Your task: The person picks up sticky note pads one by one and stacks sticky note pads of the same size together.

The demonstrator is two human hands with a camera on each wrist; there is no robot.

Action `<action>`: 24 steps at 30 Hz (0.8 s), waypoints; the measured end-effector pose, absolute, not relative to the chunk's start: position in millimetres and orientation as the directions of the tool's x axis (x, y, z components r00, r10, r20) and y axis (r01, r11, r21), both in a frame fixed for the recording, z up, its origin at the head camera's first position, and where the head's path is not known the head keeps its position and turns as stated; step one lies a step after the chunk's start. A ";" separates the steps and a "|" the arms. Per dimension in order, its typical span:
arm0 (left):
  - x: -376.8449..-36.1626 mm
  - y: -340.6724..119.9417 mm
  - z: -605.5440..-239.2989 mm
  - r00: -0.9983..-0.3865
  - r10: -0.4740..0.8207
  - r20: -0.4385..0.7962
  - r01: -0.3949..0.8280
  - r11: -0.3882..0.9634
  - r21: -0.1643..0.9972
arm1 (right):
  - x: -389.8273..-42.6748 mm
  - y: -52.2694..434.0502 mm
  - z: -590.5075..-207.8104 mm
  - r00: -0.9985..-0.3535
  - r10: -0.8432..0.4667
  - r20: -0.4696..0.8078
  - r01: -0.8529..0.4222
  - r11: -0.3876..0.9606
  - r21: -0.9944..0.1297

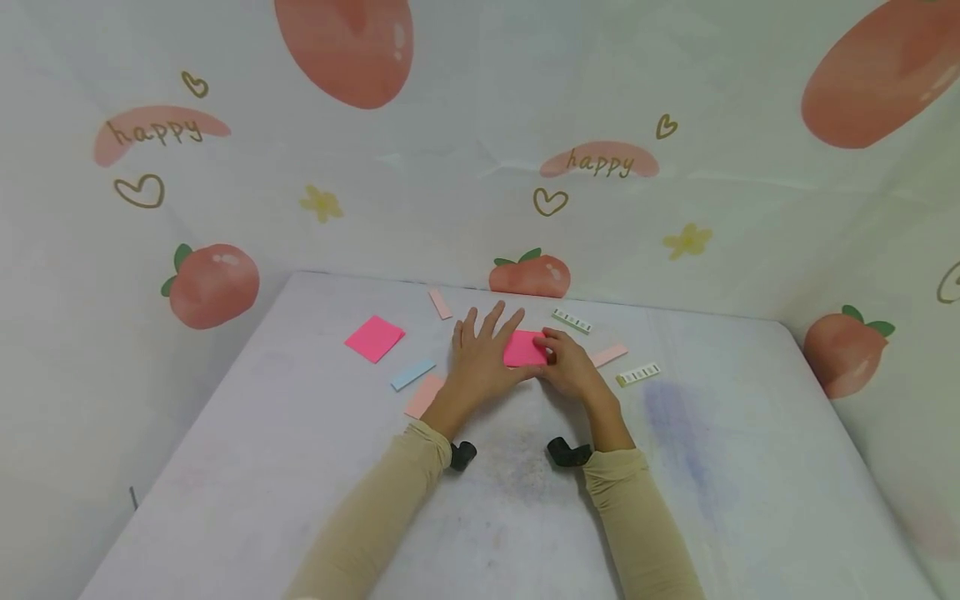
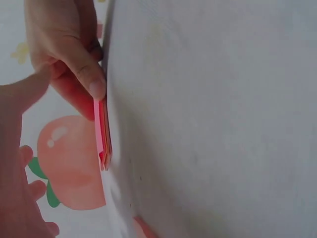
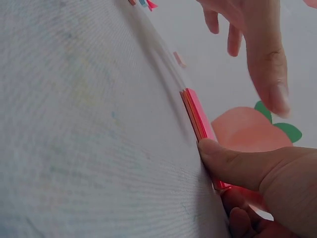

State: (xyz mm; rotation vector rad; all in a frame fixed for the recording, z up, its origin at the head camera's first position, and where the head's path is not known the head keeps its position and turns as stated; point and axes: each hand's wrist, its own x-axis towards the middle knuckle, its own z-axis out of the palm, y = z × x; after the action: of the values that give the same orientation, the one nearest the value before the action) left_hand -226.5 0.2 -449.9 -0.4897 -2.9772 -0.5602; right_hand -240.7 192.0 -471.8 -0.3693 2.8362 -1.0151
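Beige sleeves (image 1: 378, 508), pink stack (image 1: 523, 349), strips (image 1: 413, 376) around it

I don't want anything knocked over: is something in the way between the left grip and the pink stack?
Nothing visible is. In the right wrist view, only open air shows between the left grip and the pink stack. The right grip holds the stack's opposite end.

The surface (image 1: 285, 483) is whitish and kinda grubby, purple smudge (image 1: 678, 429) on the right, greyish patch (image 1: 517, 467) near the middle. Lying on it: a hot pink square (image 1: 375, 338) off left, a blue strip (image 1: 413, 375), a wider pale pink piece (image 1: 424, 396), two skinny pink strips (image 1: 440, 304) (image 1: 610, 356), plus two white strips with dark marks (image 1: 572, 321) (image 1: 638, 375).
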 end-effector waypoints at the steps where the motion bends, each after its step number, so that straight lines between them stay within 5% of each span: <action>1: -226.6 -0.7 -450.5 -0.942 0.309 0.133 0.336 0.888 0.313 | -240.8 192.0 -471.9 -0.964 -0.264 -0.018 -0.192 0.746 -0.637; 9: -231.8 -12.8 -453.1 -0.900 0.412 0.141 0.430 0.892 0.137 | -238.5 191.7 -469.0 -0.965 -0.259 -0.045 -0.166 0.732 -0.660; 24: -230.1 -38.3 -440.8 -0.886 0.452 0.100 0.461 0.883 0.090 | -237.9 191.2 -469.9 -0.969 -0.241 -0.060 -0.143 0.740 -0.658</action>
State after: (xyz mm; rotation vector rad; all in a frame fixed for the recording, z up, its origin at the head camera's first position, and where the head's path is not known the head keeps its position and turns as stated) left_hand -230.1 -38.3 -440.8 -0.7224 -2.9746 -0.1704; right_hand -237.9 191.2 -469.9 -0.3103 2.7970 -1.0400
